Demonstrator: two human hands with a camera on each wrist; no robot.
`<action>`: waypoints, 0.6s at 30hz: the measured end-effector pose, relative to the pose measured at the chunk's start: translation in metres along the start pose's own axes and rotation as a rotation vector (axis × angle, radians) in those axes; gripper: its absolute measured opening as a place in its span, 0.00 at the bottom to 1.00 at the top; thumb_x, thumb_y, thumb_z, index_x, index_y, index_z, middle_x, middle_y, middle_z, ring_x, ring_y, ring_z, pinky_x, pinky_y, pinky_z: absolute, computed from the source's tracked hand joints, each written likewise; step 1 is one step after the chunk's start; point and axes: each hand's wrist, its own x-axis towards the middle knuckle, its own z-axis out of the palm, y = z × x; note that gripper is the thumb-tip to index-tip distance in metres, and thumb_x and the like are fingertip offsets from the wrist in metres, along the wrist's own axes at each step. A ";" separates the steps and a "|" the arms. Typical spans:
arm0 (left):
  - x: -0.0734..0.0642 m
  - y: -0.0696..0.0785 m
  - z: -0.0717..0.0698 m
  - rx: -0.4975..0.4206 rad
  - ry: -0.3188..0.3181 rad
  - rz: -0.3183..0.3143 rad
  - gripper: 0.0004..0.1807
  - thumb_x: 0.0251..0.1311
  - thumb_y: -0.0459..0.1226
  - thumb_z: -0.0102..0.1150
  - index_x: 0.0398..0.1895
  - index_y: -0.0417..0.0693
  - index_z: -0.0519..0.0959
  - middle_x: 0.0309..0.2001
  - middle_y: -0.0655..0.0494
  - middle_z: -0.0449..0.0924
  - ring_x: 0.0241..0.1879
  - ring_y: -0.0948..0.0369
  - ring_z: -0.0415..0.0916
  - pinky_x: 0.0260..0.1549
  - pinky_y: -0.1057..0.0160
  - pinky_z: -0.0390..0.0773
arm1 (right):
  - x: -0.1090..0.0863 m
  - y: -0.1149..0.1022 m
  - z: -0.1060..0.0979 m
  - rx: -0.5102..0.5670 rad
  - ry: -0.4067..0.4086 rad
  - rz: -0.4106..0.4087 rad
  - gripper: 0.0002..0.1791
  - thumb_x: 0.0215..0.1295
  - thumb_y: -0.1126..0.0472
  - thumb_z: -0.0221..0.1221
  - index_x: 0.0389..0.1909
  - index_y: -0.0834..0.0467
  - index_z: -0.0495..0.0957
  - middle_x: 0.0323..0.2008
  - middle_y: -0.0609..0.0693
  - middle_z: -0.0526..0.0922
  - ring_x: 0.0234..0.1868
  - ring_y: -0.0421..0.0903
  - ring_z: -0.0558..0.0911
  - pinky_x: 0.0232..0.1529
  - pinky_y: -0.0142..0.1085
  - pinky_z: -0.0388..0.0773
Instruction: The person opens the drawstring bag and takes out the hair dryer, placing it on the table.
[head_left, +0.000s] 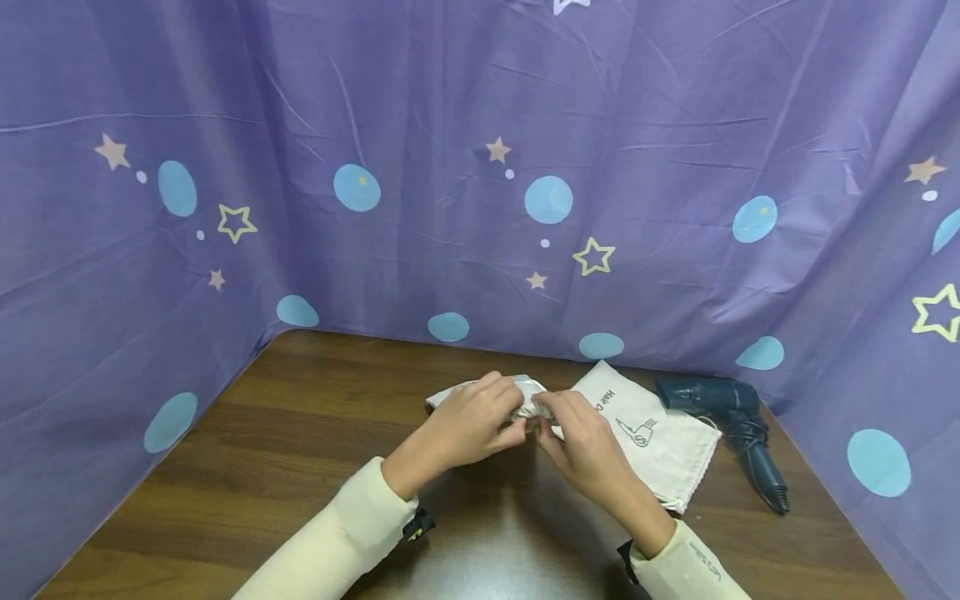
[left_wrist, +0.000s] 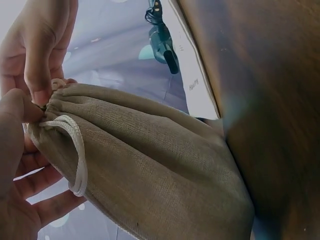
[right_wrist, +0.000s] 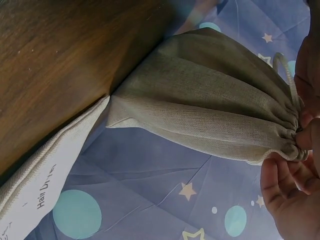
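Both hands hold a pale cloth drawstring bag (left_wrist: pixel 150 155) by its gathered mouth, above the table. My left hand (head_left: pixel 476 421) pinches one side of the mouth with thumb and fingers. Opposite it, my right hand (head_left: pixel 581 442) pinches the other side, its fingertips close to the left ones. The bag's cloth (right_wrist: pixel 200 95) hangs in folds from the fingers, its lower end at the tabletop. A white cord (left_wrist: pixel 77 155) loops out of the mouth beside the left fingers. What is inside the bag is hidden.
A second white bag (head_left: pixel 637 429), printed with a hair dryer, lies flat on the wooden table (head_left: pixel 322 433) to the right. Beyond it, a dark blue hair dryer (head_left: pixel 738 417) rests with its cord bundled at the handle. A purple patterned curtain (head_left: pixel 450 125) surrounds the table.
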 end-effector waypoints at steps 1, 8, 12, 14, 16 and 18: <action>0.000 0.000 0.000 -0.004 0.003 -0.001 0.07 0.56 0.40 0.62 0.32 0.49 0.74 0.30 0.60 0.74 0.30 0.61 0.71 0.24 0.64 0.74 | 0.001 0.000 0.001 0.002 0.001 -0.005 0.18 0.55 0.74 0.61 0.49 0.66 0.78 0.38 0.52 0.81 0.37 0.47 0.80 0.38 0.40 0.78; -0.001 -0.001 -0.003 -0.056 -0.001 -0.049 0.12 0.53 0.42 0.68 0.30 0.50 0.73 0.29 0.61 0.72 0.29 0.63 0.69 0.20 0.67 0.70 | 0.002 -0.002 0.001 -0.003 -0.003 -0.012 0.18 0.55 0.73 0.58 0.49 0.64 0.79 0.37 0.50 0.80 0.36 0.46 0.77 0.37 0.38 0.75; 0.001 0.000 -0.004 -0.053 0.006 -0.076 0.13 0.54 0.43 0.70 0.31 0.48 0.74 0.29 0.60 0.72 0.29 0.63 0.70 0.20 0.67 0.70 | 0.002 -0.001 0.000 0.012 0.012 -0.011 0.17 0.61 0.70 0.60 0.51 0.64 0.79 0.40 0.52 0.81 0.38 0.47 0.78 0.38 0.38 0.76; 0.002 0.001 -0.005 -0.037 0.010 -0.071 0.12 0.54 0.42 0.68 0.31 0.47 0.75 0.29 0.59 0.73 0.29 0.62 0.70 0.20 0.66 0.71 | 0.002 0.000 0.000 0.039 0.023 -0.005 0.17 0.61 0.70 0.63 0.52 0.65 0.79 0.42 0.53 0.82 0.39 0.48 0.79 0.39 0.38 0.77; 0.002 0.001 -0.005 -0.014 0.013 -0.058 0.10 0.54 0.40 0.65 0.31 0.47 0.75 0.29 0.59 0.73 0.29 0.62 0.71 0.20 0.65 0.73 | 0.001 0.000 0.000 0.065 0.036 0.017 0.16 0.61 0.70 0.64 0.51 0.65 0.78 0.42 0.54 0.82 0.39 0.48 0.79 0.40 0.37 0.77; 0.003 0.002 -0.005 0.003 0.014 -0.048 0.08 0.55 0.39 0.64 0.32 0.47 0.75 0.30 0.58 0.75 0.30 0.61 0.72 0.20 0.65 0.74 | 0.001 0.001 0.000 0.089 0.055 0.045 0.15 0.60 0.70 0.65 0.48 0.65 0.78 0.40 0.53 0.82 0.37 0.47 0.78 0.39 0.35 0.77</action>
